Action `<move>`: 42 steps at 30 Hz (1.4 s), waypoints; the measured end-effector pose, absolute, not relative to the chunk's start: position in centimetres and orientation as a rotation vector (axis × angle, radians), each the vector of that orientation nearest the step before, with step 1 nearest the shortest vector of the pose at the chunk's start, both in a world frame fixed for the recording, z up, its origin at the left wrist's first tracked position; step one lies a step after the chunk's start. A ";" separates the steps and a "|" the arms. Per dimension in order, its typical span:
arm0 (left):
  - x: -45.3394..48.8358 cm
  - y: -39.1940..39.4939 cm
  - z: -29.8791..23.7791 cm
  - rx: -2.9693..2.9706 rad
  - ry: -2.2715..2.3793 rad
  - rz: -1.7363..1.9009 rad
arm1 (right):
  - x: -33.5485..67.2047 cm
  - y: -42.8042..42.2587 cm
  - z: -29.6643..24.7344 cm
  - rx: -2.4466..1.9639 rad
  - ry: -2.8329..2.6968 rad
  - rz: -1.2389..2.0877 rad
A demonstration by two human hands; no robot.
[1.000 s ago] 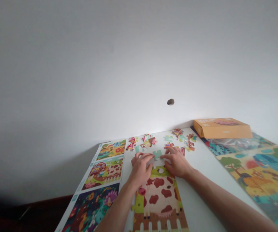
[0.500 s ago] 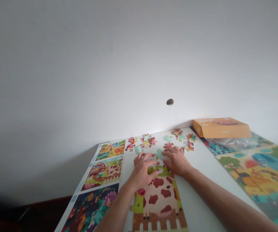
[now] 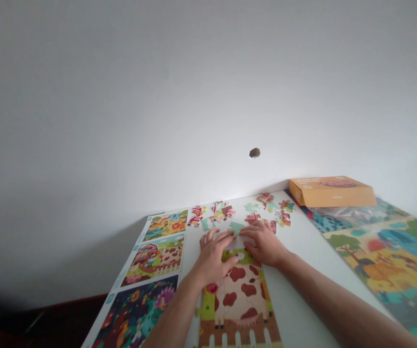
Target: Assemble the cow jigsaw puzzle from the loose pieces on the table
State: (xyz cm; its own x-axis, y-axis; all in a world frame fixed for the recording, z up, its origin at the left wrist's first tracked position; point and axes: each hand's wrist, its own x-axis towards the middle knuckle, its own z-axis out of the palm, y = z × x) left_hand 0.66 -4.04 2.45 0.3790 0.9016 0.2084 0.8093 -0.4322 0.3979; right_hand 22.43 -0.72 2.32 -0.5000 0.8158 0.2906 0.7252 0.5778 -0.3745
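fingers (image 3: 226,236) at pale-green piece (image 3: 236,226), loose pieces (image 3: 227,211) crowding beyond

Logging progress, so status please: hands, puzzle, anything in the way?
Left hand and right hand open, at pale green piece. Cow puzzle joined below, upper left partly covered. Loose pieces just beyond.

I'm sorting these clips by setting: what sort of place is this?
Probably a room at home, though I can't be sure: a partly assembled cow jigsaw and loose jigsaw pieces lie on a white tabletop, with an orange puzzle box nearby.
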 end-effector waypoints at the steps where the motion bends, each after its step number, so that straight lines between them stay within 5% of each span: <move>1: 0.7 -4.1 2.6 2.403 1.528 0.581 | 22.4 -0.7 2.2 -1.245 -2.370 0.280; 42: 0.6 -3.8 2.1 2.307 1.756 0.568 | 22.8 -0.5 1.8 -1.048 -2.412 0.343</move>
State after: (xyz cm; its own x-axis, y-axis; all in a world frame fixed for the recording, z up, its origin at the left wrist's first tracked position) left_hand 0.57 -3.83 2.14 0.2263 0.9560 0.1868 0.8845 -0.2820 0.3716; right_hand 22.78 -0.54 1.76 -0.5888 0.7371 0.3316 0.6156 0.6748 -0.4070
